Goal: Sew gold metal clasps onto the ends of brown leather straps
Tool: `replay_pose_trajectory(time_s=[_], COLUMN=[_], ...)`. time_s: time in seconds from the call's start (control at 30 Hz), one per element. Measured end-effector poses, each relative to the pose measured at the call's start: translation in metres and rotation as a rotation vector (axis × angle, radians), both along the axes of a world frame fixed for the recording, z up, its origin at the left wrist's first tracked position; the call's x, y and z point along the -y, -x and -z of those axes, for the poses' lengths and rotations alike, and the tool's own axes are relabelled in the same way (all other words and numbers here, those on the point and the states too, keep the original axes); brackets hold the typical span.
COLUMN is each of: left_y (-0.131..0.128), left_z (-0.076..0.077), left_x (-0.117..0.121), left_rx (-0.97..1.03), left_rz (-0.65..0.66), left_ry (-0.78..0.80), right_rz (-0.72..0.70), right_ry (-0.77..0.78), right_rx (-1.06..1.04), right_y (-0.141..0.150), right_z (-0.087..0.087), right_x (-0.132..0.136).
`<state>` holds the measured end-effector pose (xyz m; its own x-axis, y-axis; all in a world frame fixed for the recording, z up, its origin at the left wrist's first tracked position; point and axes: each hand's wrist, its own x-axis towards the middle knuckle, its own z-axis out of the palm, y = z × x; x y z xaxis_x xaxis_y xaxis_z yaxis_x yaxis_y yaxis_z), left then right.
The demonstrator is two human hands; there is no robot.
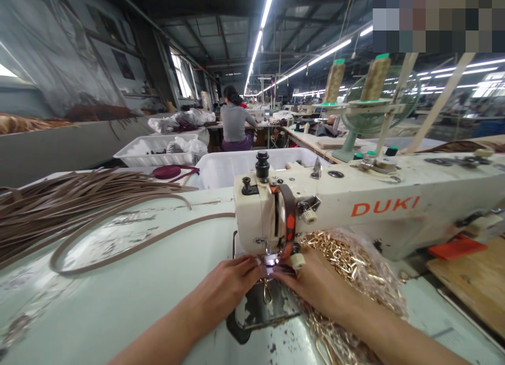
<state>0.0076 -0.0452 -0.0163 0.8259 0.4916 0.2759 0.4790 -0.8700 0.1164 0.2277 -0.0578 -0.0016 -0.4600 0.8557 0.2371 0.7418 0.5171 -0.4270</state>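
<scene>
My left hand [231, 283] and my right hand [311, 286] meet under the head of a cream DUKI sewing machine [355, 207]. Both sets of fingertips press together on a small piece at the presser foot [271, 260], where a gold metal clasp [267, 291] hangs toward me. What exactly the fingers pinch is too small to make out. A brown strap [130, 246] loops from the needle area out across the table to the left. My right wrist lies against a clear bag of gold metal hardware [355, 265].
A heap of brown straps [59, 202] lies at the left. White bins [236, 168] stand behind the machine. Thread cones [374, 78] and a green fan [379, 104] stand on the right. A wooden board [473, 281] is at right. A person in grey [234, 123] sits far ahead.
</scene>
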Motion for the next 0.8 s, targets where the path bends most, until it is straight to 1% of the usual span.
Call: replay_pose_trajectory(time_s=[0.13,0.27,0.43,0.6,0.7,0.8], left_y=[0.001,0.002,0.002,0.002,0.002,0.006], left_z=[0.003,0.007,0.009,0.006,0.004,0.005], left_x=[-0.001,-0.004,-0.006,-0.005,-0.007,-0.015], left_rx=[-0.032,-0.047,-0.035,-0.013,0.026,0.078], left_rz=[-0.026,-0.065,-0.066,-0.060,-0.057,-0.043], left_ry=[-0.010,-0.001,0.010,0.040,0.041,0.070], right_rz=[0.018,0.021,0.007,-0.017,0.025,0.075], right_ry=[-0.017,-0.064,-0.051,-0.022,-0.028,-0.043], right_rx=[0.095,0.153,0.177,0.136,0.168,0.204], right_y=[-0.008,-0.011,-0.009,-0.005,-0.002,0.002], right_z=[-0.006,-0.006,-0.006,-0.004,0.000,0.002], right_x=[-0.004,-0.005,-0.004,-0.005,-0.007,-0.009])
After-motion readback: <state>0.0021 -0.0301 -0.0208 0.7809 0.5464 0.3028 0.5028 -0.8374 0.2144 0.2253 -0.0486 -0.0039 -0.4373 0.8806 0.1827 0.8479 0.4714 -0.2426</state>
